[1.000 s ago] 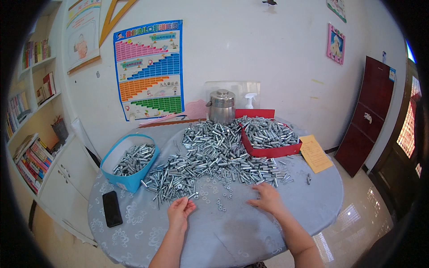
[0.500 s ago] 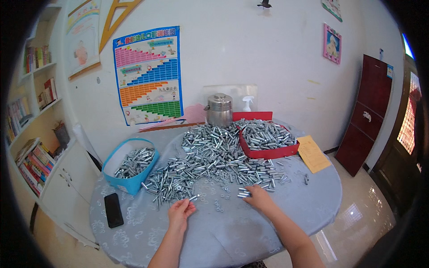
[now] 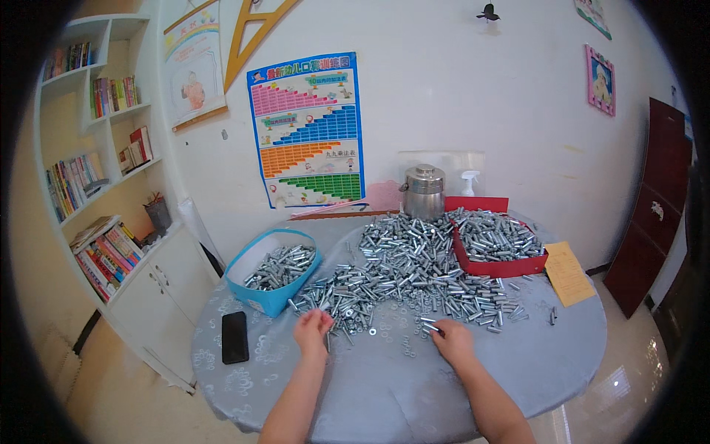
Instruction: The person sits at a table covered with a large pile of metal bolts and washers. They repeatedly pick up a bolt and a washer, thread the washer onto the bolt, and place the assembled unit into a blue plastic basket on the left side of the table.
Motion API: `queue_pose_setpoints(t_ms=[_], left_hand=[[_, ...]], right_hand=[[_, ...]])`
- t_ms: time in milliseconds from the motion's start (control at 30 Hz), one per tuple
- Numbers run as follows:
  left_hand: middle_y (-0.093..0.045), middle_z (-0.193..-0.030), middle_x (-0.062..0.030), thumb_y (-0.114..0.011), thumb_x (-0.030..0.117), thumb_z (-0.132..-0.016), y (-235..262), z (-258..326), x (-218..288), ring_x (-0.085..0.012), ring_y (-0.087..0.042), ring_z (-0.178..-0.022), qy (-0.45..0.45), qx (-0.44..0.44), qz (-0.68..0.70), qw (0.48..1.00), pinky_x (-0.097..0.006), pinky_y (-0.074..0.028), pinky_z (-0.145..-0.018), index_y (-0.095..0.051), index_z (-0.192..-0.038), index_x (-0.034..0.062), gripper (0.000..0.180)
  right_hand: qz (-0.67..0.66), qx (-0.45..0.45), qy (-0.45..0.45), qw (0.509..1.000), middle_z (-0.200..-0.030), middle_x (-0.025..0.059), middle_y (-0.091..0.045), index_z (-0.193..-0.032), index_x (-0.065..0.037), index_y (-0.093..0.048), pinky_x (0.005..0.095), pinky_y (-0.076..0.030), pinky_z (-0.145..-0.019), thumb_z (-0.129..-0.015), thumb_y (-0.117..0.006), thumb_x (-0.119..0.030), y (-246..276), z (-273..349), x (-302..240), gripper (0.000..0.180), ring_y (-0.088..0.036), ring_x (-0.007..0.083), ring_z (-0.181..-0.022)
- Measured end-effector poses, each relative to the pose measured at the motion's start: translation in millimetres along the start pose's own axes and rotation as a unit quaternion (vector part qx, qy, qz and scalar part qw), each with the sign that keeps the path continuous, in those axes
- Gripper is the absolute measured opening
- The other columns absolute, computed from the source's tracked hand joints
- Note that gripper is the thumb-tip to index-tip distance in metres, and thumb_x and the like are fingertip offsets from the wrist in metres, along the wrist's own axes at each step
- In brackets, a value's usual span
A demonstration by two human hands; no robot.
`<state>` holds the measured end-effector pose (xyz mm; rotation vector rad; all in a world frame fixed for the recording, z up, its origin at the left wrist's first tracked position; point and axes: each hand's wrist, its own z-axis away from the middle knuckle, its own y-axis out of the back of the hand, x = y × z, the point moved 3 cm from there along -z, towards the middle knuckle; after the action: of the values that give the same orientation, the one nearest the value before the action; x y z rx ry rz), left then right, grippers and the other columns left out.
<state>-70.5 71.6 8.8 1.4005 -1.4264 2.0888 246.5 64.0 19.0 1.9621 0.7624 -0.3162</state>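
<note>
A big heap of silver metal bolts [image 3: 414, 270] covers the middle of a round table [image 3: 562, 355] with a grey patterned cloth. My left hand [image 3: 313, 330] rests at the heap's near left edge, fingers curled over a bolt that sticks out below it. My right hand [image 3: 451, 340] lies at the heap's near edge and pinches a small bolt between its fingertips. Loose washers [image 3: 384, 331] lie scattered between the two hands.
A blue bin [image 3: 259, 296] with bolts stands at the left, a red tray [image 3: 510, 265] full of bolts at the right. A black phone [image 3: 234, 336], a yellow paper [image 3: 568, 272], a steel pot [image 3: 424, 191] and a spray bottle [image 3: 468, 182] are also on the table. Bookshelves stand at left.
The view has tilted up and closer to the table. My right hand has moved left along the heap's near edge and picked up a bolt; my left hand stayed near the heap's left edge.
</note>
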Motion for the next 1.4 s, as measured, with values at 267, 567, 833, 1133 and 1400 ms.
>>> queue_pose_setpoints(t_ms=[267, 567, 833, 1133, 1400], left_hand=[[-0.053, -0.11, -0.0153, -0.057, 0.005, -0.079, -4, -108, 78, -0.0196, -0.058, -0.089, -0.139, -0.042, -0.154, 0.977, -0.028, -0.049, -0.071, -0.044, -0.116, -0.0049, 0.04], [-0.062, -0.072, -0.0101, -0.064, 0.003, -0.067, 17, -42, 5, -0.0175, -0.058, -0.064, -0.146, -0.158, -0.519, 0.827, -0.028, -0.045, -0.06, -0.063, -0.078, 0.0002, 0.011], [-0.057, -0.07, -0.0106, -0.066, 0.0, -0.064, 22, -18, 9, -0.0209, -0.055, -0.06, -0.308, -0.213, -0.605, 0.702, -0.029, -0.044, -0.056, -0.062, -0.08, 0.0002, 0.017], [-0.056, -0.07, -0.0114, -0.066, 0.003, -0.067, 10, 21, 39, -0.0201, -0.056, -0.062, -0.227, -0.197, -0.557, 0.775, -0.028, -0.044, -0.057, -0.06, -0.075, -0.0016, 0.011], [-0.061, -0.074, -0.0041, -0.059, 0.006, -0.078, -35, 65, 16, -0.0095, -0.055, -0.063, -0.07, -0.285, -0.381, 0.877, -0.023, -0.045, -0.058, -0.059, -0.081, 0.0014, 0.006]], right_hand=[[-0.015, 0.011, -0.021, 1.0, -0.076, 0.01, -0.061, -0.082, -0.005, -0.064, 0.0349, -0.046, -0.059, -0.071, -0.064, -0.018, 0, 0, 3, 0.017, -0.058, 0.0255, -0.067], [-0.014, 0.0, -0.032, 0.999, -0.081, 0.0088, -0.061, -0.083, -0.007, -0.063, 0.0368, -0.046, -0.065, -0.072, -0.062, -0.018, 5, 0, 4, 0.016, -0.058, 0.0276, -0.075], [-0.02, 0.003, -0.038, 0.999, -0.08, 0.0079, -0.06, -0.082, -0.007, -0.063, 0.0356, -0.046, -0.063, -0.072, -0.062, -0.019, 12, 0, 2, 0.015, -0.058, 0.0263, -0.073], [-0.074, 0.021, 0.005, 0.997, -0.083, 0.0053, -0.059, -0.086, -0.01, -0.066, 0.0298, -0.045, -0.062, -0.069, -0.068, -0.019, 7, 2, -3, 0.02, -0.055, 0.0215, -0.078], [-0.29, -0.089, -0.162, 0.939, -0.091, 0.0058, -0.062, -0.089, -0.004, -0.064, 0.0273, -0.045, -0.073, -0.076, -0.064, -0.02, -9, 2, 1, 0.021, -0.057, 0.0139, -0.082]])
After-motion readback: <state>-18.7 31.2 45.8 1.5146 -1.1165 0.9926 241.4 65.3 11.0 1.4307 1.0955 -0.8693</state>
